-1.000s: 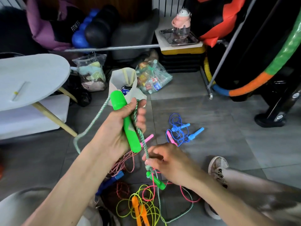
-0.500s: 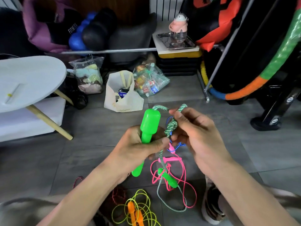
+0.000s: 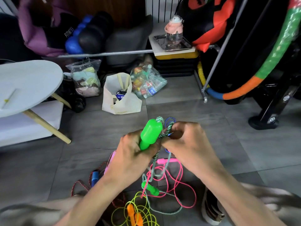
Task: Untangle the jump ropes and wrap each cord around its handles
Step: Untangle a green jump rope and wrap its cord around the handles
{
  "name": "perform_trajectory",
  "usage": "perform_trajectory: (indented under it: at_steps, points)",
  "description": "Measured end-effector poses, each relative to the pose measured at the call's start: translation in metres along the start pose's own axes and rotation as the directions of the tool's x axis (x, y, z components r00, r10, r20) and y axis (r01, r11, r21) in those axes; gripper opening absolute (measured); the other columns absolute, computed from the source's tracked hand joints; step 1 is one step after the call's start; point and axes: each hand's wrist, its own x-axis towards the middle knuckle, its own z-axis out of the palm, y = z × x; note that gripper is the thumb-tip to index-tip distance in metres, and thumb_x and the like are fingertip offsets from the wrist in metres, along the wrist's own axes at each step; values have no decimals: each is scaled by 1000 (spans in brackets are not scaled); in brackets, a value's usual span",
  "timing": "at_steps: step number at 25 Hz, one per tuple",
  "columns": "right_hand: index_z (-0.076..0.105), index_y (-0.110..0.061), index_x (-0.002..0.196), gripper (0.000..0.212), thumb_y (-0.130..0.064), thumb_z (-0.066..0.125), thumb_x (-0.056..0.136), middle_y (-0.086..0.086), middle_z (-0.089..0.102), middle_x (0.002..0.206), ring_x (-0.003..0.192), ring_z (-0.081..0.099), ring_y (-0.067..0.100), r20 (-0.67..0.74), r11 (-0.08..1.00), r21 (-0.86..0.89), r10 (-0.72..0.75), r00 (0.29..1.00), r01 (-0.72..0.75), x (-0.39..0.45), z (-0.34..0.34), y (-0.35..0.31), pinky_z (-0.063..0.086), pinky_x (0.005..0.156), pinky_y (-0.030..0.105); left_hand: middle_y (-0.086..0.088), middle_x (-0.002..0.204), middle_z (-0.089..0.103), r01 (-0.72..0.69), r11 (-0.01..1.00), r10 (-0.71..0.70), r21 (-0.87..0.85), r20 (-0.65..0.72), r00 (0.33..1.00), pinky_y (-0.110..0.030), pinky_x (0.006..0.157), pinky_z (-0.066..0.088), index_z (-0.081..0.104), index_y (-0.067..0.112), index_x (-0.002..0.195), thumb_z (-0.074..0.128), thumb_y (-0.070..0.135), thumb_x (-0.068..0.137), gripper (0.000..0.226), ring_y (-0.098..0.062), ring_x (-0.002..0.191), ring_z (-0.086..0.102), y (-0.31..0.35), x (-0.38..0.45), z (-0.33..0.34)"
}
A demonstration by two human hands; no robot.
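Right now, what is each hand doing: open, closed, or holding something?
Left hand: closed around the green handle.
Right hand: pinching the green-and-white braided cord beside that handle.

Grey tiled floor (image 3: 203,108). A white fabric bag (image 3: 121,101) stands on it. Right of the bag, a clear plastic bag of bottles (image 3: 147,83). In front of the bag, nearer the viewer, tangled pink (image 3: 179,176), yellow (image 3: 122,212) and red (image 3: 78,185) jump ropes.

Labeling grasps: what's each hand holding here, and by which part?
Left hand grips the green handle by its narrow lower shaft. Right hand pinches the braided green cord beside the handle's top.
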Motion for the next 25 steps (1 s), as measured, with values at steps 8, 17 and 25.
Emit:
perform_trajectory:
  at_steps: [8, 17, 25]
  points:
    - [75, -22, 87, 18, -6, 70, 80, -19, 67, 64, 60, 62, -4, 174, 953, 167, -280, 944, 252, -2, -17, -5, 39, 56, 6, 2, 51, 39, -26, 991, 38, -129, 91, 995, -23, 46, 25, 59, -3, 74, 66, 32, 82, 37, -9, 48, 32, -8, 8, -18]
    - [67, -4, 70, 3, -4, 67, 67, 8, 68, 69, 64, 68, 17, 367, 430, 856, -115, 923, -286, 8, -32, -19, 60, 63, 24, 2, 61, 58, 89, 735, -43, -672, 84, 995, -16, 35, 26, 70, 28, 77, 68, 12, 78, 16, -15, 40, 51, 11, 12, -18]
    - [53, -10, 92, 26, 5, 67, 76, -3, 55, 66, 47, 38, 4, 475, 428, 857, -436, 764, -288, 3, -31, -13, 32, 45, 19, -8, 79, 47, 219, 588, 135, -778, 361, 923, -15, 39, 29, 59, 17, 90, 81, 29, 74, 30, -13, 49, 49, 2, 5, -32]
